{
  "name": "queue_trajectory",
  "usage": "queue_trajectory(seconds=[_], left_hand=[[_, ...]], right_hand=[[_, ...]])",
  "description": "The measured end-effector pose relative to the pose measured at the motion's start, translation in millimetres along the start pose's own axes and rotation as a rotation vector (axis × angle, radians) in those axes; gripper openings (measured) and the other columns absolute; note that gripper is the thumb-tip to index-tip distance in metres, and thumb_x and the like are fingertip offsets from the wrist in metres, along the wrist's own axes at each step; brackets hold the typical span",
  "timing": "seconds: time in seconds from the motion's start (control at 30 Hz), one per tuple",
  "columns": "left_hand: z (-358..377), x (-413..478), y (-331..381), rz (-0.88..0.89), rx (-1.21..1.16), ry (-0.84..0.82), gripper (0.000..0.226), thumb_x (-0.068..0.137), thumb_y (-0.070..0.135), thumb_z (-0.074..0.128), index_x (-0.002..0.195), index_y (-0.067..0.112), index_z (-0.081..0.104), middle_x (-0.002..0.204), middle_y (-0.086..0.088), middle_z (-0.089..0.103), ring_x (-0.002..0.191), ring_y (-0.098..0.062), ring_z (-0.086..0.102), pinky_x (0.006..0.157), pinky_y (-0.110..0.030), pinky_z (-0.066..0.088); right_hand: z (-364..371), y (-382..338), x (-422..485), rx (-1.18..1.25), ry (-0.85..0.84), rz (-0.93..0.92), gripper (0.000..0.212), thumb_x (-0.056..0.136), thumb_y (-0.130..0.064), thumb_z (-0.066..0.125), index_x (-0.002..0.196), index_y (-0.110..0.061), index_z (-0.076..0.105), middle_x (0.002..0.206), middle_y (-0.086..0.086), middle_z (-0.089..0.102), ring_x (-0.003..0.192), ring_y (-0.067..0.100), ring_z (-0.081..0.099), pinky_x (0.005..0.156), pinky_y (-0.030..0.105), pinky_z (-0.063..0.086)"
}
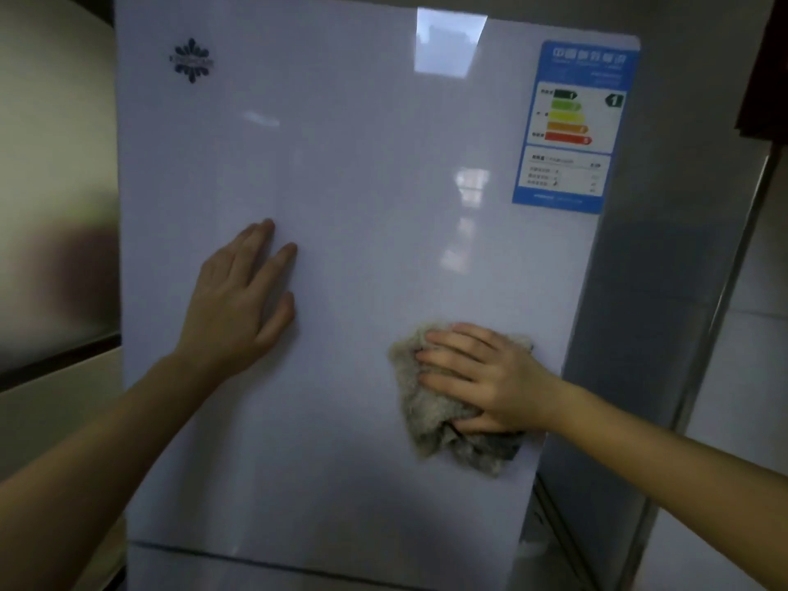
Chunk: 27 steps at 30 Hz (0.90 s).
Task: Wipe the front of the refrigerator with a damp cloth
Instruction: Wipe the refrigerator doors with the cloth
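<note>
R hand (486, 377) presses cloth (426, 413) nr fridge (341, 164) edge.

energy label (573, 125) text: blurred | logo (191, 60): unreadable | cloth (430, 420): partly under right hand (482, 377)

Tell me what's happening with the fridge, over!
Right hand pressing gray cloth on refrigerator door, lower right. Left hand flat on door, bracing. Energy label above cloth, clear of it.

Pale tiled wall (752, 287) at right; dark brown shape (765, 74) above it.
</note>
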State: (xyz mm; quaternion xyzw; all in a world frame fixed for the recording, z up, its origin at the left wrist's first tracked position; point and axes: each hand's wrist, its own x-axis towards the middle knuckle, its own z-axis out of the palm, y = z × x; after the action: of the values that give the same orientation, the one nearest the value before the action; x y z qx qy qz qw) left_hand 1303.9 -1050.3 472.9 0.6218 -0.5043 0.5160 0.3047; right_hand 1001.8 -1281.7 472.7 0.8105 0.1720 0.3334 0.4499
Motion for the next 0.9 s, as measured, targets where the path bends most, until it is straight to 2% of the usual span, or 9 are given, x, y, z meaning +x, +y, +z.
queue_trajectory(seconds=[0.1,0.23,0.3,0.43,0.53,0.77,0.83,0.9], left_hand=[[-6,-11,-19,-0.036,0.029,0.024,0.058,0.098,0.039,0.042,0.145,0.006,0.05,0.159,-0.023,0.036,0.144,-0.043,0.039,0.112,-0.05,0.035],[-9,-32,-50,-0.048,0.064,0.014,0.057,0.098,0.039,0.043,0.143,0.005,0.053,0.157,-0.023,0.039,0.142,-0.043,0.042,0.111,-0.05,0.037],[-10,-42,-62,-0.05,0.072,0.008,0.056,0.098,0.038,0.044,0.142,0.005,0.054,0.157,-0.023,0.04,0.142,-0.042,0.043,0.11,-0.049,0.038],[-12,-56,-82,-0.067,0.079,0.017,0.054,0.098,0.036,0.044,0.141,0.006,0.056,0.155,-0.023,0.043,0.14,-0.041,0.046,0.108,-0.048,0.041],[-14,-65,-96,-0.051,0.086,0.0,0.055,0.1,0.038,0.041,0.143,0.007,0.054,0.157,-0.022,0.041,0.141,-0.04,0.046,0.11,-0.046,0.04],[-12,-76,-109,0.0,0.058,-0.014,0.056,0.1,0.037,0.044,0.148,0.008,0.048,0.16,-0.022,0.036,0.147,-0.038,0.039,0.117,-0.045,0.035],[-11,-77,-114,0.025,0.054,-0.007,0.056,0.099,0.036,0.046,0.148,0.008,0.048,0.16,-0.022,0.035,0.148,-0.037,0.037,0.117,-0.045,0.033],[-8,-78,-119,0.043,0.053,-0.007,0.057,0.099,0.035,0.048,0.149,0.009,0.047,0.161,-0.021,0.034,0.149,-0.037,0.036,0.117,-0.045,0.033]], right_hand=[[1,0,10,0.007,0.012,0.003,0.056,0.092,-0.058,0.064,0.126,-0.014,0.072,0.141,0.012,0.063,0.142,0.032,0.046,0.118,0.049,0.036],[-14,34,57,-0.038,0.16,0.267,0.059,0.092,-0.061,0.064,0.127,-0.014,0.072,0.141,0.012,0.063,0.14,0.034,0.048,0.114,0.049,0.038],[-17,50,88,-0.038,0.221,0.379,0.064,0.091,-0.065,0.064,0.128,-0.013,0.071,0.142,0.012,0.062,0.141,0.035,0.046,0.116,0.048,0.035],[-9,52,145,-0.048,0.272,0.459,0.059,0.09,-0.06,0.066,0.125,-0.014,0.071,0.141,0.011,0.062,0.143,0.033,0.043,0.118,0.045,0.03],[7,29,176,-0.024,0.244,0.385,0.057,0.088,-0.057,0.069,0.124,-0.013,0.072,0.14,0.011,0.063,0.142,0.033,0.044,0.116,0.048,0.035],[59,-54,194,0.058,0.084,0.008,0.053,0.088,-0.058,0.067,0.119,-0.015,0.075,0.139,0.011,0.065,0.138,0.033,0.054,0.114,0.048,0.043],[57,-47,201,0.054,0.107,0.013,0.051,0.089,-0.056,0.068,0.119,-0.015,0.075,0.138,0.011,0.066,0.137,0.033,0.054,0.113,0.048,0.044],[47,-25,215,0.03,0.179,0.113,0.051,0.088,-0.053,0.071,0.121,-0.014,0.075,0.138,0.012,0.066,0.136,0.035,0.053,0.111,0.048,0.044]])
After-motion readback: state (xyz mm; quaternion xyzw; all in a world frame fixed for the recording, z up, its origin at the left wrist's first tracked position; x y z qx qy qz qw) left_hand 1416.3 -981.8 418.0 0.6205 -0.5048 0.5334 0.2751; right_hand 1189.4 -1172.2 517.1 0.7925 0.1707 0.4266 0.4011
